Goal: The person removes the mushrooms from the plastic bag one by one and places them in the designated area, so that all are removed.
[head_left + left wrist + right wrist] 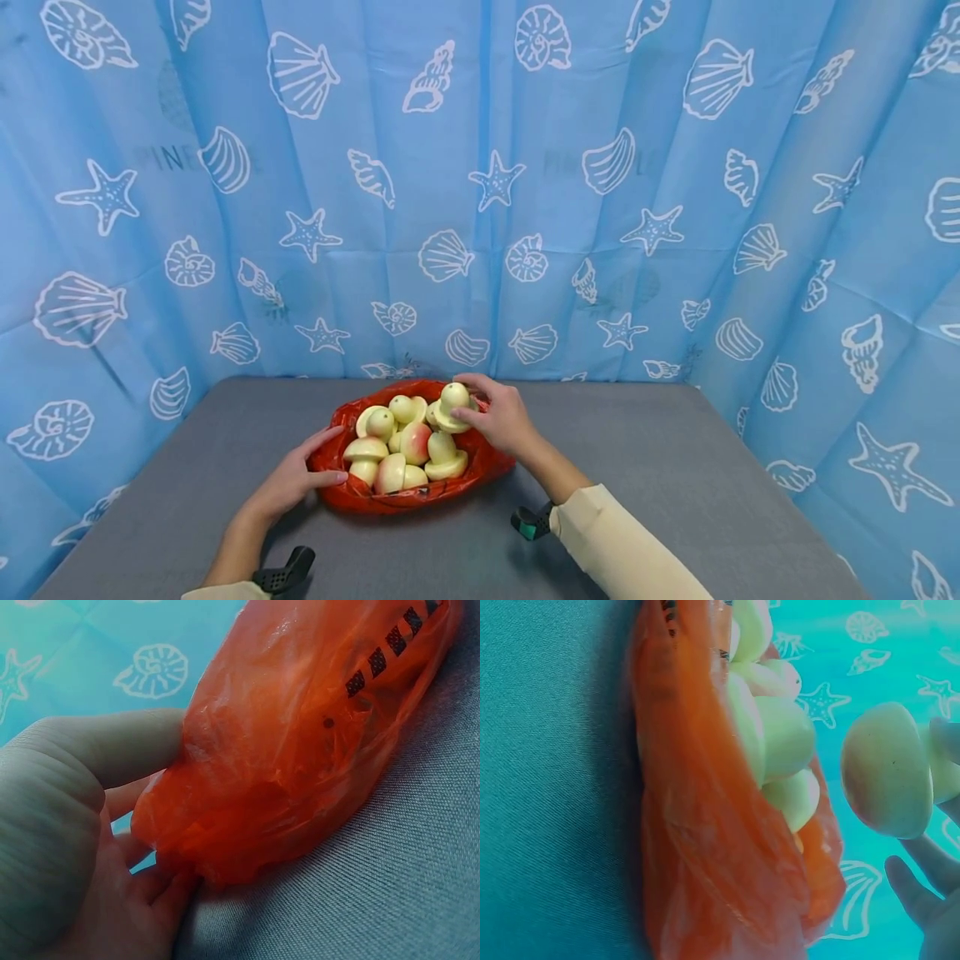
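Note:
A red plastic bag (pixel 420 502) lies wide at the mouth on the table, holding several pale yellow mushroom-shaped pieces (pixel 415 442), some blushed pink. My left hand (pixel 288 477) is at the bag's left end, its thumb and fingers around the edge. In the left wrist view the thumb (pixel 142 742) rests against the red plastic, and the other fingers are partly hidden behind it. Over the right part of the bag, my right hand (pixel 502 414) pinches one mushroom-shaped piece (pixel 450 400) by its stem. Its rounded cap (pixel 885 769) stands apart from the bag in the right wrist view.
A grey cloth-covered table (pixel 637 467) extends around the bag. Behind it and along both sides hangs a blue curtain (pixel 480 200) printed with white shells and starfish. Black straps (pixel 285 571) are worn at both wrists.

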Demonstrator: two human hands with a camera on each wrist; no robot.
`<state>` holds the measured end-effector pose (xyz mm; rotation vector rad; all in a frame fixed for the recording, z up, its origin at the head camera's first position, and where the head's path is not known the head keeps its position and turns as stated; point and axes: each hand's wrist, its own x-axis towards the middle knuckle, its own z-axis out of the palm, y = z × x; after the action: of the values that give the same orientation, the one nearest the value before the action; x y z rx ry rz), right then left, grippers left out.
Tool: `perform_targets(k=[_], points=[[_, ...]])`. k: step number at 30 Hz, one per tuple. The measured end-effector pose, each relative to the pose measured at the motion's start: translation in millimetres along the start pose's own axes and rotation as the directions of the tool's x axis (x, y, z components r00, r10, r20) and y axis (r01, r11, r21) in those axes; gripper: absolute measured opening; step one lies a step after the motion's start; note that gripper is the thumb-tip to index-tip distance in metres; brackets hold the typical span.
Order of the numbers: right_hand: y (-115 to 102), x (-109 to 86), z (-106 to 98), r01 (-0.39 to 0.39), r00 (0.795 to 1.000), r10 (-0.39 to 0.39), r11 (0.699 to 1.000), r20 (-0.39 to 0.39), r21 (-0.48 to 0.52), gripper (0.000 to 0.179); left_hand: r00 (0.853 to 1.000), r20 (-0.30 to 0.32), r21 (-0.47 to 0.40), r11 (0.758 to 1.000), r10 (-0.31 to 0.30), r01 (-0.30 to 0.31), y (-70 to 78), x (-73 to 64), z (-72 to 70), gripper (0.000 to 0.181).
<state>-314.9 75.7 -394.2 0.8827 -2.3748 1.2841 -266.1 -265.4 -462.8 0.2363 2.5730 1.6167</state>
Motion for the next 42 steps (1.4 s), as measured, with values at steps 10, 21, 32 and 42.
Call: perform_targets(k=[10,21,32,42], points=[[-2.5,7.8,-12.9,0.018,0.997,-0.018,1.000,-0.080,0.003,0.041,1.000,0.005,0.005,1.000,0.015,-0.015,-0.2,0.0,-2.0,0.080],[9.3,14.8,-36.1,0.004,0.982,-0.006,1.000,-0.188,-0.014,0.041,1.000,0.004,0.012,1.000,0.016,-0.016,1.4,0.1,-0.8,0.081],[20.5,19.0,-49.6,-0.005,0.956,0.050,0.988,-0.290,0.153,0.045,1.000,-0.001,0.021,1.000,0.010,-0.010,1.8,-1.0,-0.5,0.081],[-1.8,9.4,-63.7,-0.019,0.938,0.100,0.971,-0.331,0.240,0.039,1.000,-0.003,0.023,1.000,0.008,-0.008,0.2,0.3,0.1,0.080]])
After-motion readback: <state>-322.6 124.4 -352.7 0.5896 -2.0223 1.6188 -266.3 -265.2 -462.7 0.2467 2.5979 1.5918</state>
